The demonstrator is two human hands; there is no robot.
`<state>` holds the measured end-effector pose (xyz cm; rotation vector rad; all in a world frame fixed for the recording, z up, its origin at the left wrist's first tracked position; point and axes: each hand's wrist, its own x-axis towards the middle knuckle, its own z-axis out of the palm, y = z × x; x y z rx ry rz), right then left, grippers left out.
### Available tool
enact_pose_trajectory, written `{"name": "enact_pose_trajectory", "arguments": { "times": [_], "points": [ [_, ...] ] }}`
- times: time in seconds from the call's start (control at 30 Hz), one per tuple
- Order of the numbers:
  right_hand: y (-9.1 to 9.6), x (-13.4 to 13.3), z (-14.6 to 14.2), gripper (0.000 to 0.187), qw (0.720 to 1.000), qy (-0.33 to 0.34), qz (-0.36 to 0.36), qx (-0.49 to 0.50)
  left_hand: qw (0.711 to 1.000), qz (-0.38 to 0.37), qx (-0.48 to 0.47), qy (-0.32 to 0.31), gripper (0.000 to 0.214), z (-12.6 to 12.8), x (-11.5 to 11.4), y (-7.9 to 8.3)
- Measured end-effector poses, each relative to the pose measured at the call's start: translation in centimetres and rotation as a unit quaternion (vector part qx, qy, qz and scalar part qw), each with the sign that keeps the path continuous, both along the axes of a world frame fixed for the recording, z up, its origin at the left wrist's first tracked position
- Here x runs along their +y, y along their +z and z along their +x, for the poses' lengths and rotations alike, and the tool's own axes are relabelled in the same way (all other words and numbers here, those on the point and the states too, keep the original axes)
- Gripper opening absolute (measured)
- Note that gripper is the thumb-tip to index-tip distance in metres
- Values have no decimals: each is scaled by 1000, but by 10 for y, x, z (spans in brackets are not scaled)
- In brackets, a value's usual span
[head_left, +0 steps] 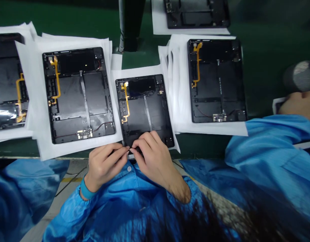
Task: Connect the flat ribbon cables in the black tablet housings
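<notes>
A black tablet back housing (158, 116) lies open on white sheets in front of me, with an orange flex cable (127, 106) on its left side and a grey ribbon cable (147, 112) running down its middle. At its near edge, my left hand (104, 164) is closed in a pinch. My right hand (156, 159) pinches at the same spot, fingertips meeting those of the left. Whatever sits between the fingertips is too small and covered to name. My right hand hides part of the housing's lower end. A teal band circles my left wrist.
Similar housings lie on white sheets: one to the left (69, 101), one to the right (207, 87), others at far left and top. A dark post (132, 27) rises from the green table (81, 20). Co-workers in blue sit on both sides; one's hand (298, 106) shows at right.
</notes>
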<state>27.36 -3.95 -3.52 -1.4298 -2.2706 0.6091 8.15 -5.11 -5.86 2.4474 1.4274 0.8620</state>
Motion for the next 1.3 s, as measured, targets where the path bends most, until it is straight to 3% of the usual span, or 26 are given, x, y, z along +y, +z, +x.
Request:
{"name": "enact_pose_trajectory", "arguments": {
  "times": [0.1, 0.27, 0.6, 1.13, 1.3],
  "points": [
    [0, 0, -1, 9, 1000, -11, -12, 12, 1000, -8, -15, 12, 31, 3, 0, 0],
    [0, 1, -3, 10, 998, -31, -17, 45, 999, -7, -48, 6, 6, 3, 0, 0],
    [1, 4, 0, 14, 995, -17, -56, 79, 996, 10, -81, -28, 19, 2, 1, -1],
    [0, 2, -12, 15, 995, -61, -33, 72, 995, -33, -94, -23, 25, -1, -3, 2],
    [-1, 2, -7, 11, 996, -28, -49, 75, 982, -114, -136, 60, 22, -4, -7, 14]
  ]
}}
